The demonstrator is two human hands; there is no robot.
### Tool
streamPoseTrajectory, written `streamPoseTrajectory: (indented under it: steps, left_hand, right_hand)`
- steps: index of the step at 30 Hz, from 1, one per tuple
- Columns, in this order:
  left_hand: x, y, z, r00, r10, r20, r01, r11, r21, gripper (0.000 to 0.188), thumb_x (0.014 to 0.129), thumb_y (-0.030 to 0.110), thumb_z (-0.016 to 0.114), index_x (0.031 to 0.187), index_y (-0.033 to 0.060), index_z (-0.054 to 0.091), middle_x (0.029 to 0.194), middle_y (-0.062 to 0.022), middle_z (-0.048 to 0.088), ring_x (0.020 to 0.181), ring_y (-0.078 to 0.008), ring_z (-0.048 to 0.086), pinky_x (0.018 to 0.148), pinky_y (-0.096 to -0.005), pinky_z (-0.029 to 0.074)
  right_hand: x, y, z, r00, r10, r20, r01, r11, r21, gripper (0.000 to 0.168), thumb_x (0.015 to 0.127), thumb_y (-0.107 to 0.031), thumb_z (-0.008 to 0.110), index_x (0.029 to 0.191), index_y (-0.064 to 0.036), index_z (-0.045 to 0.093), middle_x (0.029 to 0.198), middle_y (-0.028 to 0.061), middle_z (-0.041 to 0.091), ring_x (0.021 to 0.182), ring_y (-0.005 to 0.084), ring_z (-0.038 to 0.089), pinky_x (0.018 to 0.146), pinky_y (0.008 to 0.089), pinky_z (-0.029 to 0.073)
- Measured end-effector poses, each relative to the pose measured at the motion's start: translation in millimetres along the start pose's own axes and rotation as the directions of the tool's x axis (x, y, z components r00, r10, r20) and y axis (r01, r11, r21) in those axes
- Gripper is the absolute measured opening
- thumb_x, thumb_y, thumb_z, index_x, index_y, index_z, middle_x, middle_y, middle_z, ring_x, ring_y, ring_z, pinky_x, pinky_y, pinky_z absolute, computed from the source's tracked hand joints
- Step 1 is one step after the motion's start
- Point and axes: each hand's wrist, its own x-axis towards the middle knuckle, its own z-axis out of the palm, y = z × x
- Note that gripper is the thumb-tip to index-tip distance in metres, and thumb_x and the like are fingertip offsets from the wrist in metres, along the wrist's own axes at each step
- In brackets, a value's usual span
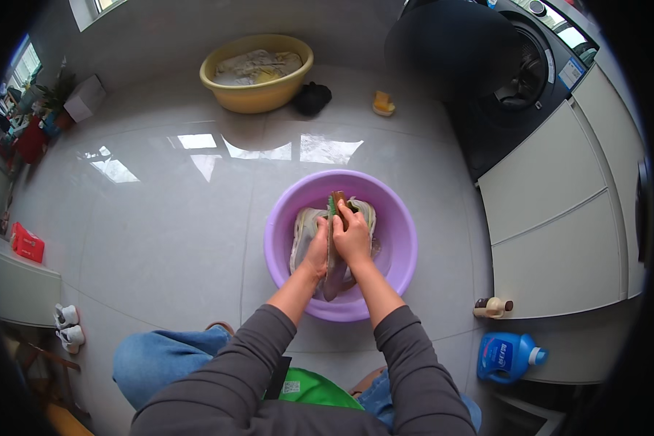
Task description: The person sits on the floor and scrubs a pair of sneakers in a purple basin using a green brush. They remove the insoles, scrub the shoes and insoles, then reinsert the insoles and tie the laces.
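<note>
A light purple plastic basin [399, 240] stands on the floor in front of me. Over it, my left hand [316, 252] grips a wet shoe [334, 280], which is turned on edge. My right hand [353, 238] is closed around a wooden scrub brush [339, 197] with green bristles. The bristles face left, against or close to the upper part of the shoe; actual contact is hard to tell. A pale shoe [301, 231] sits in the basin beside my left hand. More pale shoe material [368, 209] shows behind my right hand. Some water lies at the bottom.
A yellow basin [256, 101] holding soaked cloth stands by the far wall, near a black bundle [312, 99] and a small yellow-orange object [383, 103]. White cabinets [556, 240] line the right side, with a blue detergent jug [506, 357] and beige bottle [493, 308] nearby. White shoes [70, 329] lie left.
</note>
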Motion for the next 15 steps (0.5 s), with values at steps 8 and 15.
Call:
streamPoseTrajectory:
  steps: [8,15]
  left_hand:
    - [-4.5,-5.6,-3.2,0.998,-0.031,-0.049,0.036,0.996,0.087,0.036,0.103,0.027,0.035,0.135,0.0132,0.04,0.123,-0.009,0.057,0.101,-0.022,0.061,0.085,-0.0335,0.053]
    - [-1.4,7.3,-23.7,0.987,-0.099,-0.127,0.093,0.994,-0.054,0.045,0.102,0.039,0.033,0.135,0.0099,0.042,0.129,-0.016,0.055,0.102,-0.0261,0.063,0.083,-0.038,0.056]
  right_hand:
    - [18.2,37.7,-15.4,0.983,0.154,-0.104,-0.168,0.975,-0.146,0.039,0.088,-0.028,0.056,0.125,-0.015,0.06,0.104,0.0179,0.058,0.095,0.0356,0.06,0.084,0.0425,0.048]
    - [-2.2,104.5,-17.1,0.924,0.359,-0.129,-0.381,0.877,-0.292,0.052,0.091,-0.024,0.051,0.141,-0.024,0.036,0.115,0.0194,0.048,0.098,0.0395,0.058,0.082,0.0487,0.047]
